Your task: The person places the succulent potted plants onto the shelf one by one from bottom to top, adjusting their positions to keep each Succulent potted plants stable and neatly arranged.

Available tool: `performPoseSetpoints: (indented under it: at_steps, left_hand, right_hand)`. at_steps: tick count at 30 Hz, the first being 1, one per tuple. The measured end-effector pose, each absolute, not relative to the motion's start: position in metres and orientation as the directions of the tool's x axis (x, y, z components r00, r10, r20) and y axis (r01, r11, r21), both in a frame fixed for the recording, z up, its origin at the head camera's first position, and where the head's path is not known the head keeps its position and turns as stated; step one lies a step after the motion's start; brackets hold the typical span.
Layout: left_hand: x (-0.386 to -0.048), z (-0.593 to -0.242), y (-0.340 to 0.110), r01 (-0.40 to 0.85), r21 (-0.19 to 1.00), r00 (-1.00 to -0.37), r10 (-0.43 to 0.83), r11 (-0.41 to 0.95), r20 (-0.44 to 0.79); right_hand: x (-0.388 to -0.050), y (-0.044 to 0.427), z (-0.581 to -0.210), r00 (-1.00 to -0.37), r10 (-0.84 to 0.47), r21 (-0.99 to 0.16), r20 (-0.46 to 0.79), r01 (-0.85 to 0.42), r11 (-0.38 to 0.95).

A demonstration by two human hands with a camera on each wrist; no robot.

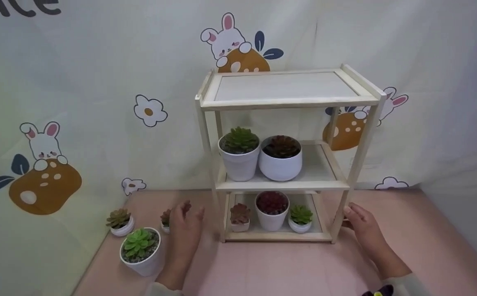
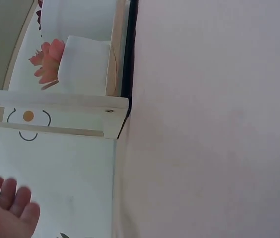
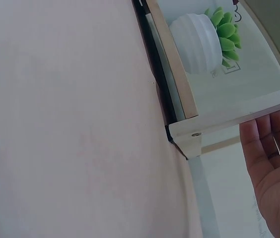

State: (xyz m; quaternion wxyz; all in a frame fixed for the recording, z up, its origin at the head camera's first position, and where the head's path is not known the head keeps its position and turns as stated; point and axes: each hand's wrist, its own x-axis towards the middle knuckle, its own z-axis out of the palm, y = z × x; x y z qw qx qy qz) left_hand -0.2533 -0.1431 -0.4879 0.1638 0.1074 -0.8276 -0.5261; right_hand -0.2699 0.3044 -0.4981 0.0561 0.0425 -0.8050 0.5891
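Note:
A small three-tier wooden shelf (image 1: 287, 185) stands upright on the pink surface. My right hand (image 1: 361, 222) is at its right front post, fingers mostly straight and fingertips against the post (image 3: 249, 106). My left hand (image 1: 185, 230) is apart from the left post, its fingers loosely bent around nothing. On the middle tier sit a green succulent in a white pot (image 1: 240, 160) and a dark brown succulent in a rounded white pot (image 1: 280, 164). The bottom tier bears a pinkish succulent (image 1: 240, 216), a dark red one (image 1: 272, 209) and a small green one (image 1: 301, 218).
Left of my left hand stand a bright green potted succulent (image 1: 141, 250) and a small brownish one (image 1: 120, 222). Another small succulent (image 1: 165, 220) is partly hidden by that hand. A printed cloth (image 1: 98, 82) hangs behind the shelf. A black and yellow object (image 1: 380, 291) shows near my right sleeve.

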Motion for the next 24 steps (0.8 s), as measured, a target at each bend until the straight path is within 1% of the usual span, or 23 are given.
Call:
performPoseSetpoints:
  at_steps: [4,12,19,24]
  left_hand:
    - [-0.254,-0.49,-0.147,-0.038,0.881,-0.893,-0.411,0.471,0.182]
    - [-0.253,-0.494,-0.153,-0.071,0.924,-0.881,-0.458,0.376,0.119]
    - [-0.257,-0.496,-0.162,-0.078,0.927,-0.883,-0.456,0.366,0.106]
    - [-0.259,-0.5,-0.169,-0.081,0.944,-0.887,-0.456,0.321,0.079]
  right_hand:
    - [-0.271,0.304,-0.498,-0.99,0.004,-0.943,0.138,-0.13,0.307]
    - [-0.272,0.303,-0.497,-0.991,0.003,-0.944,0.13,-0.123,0.307]
    - [-0.271,0.301,-0.496,-0.992,-0.005,-0.943,0.127,-0.123,0.31]
    - [-0.271,0.301,-0.496,-0.993,0.001,-0.949,0.121,-0.116,0.293]
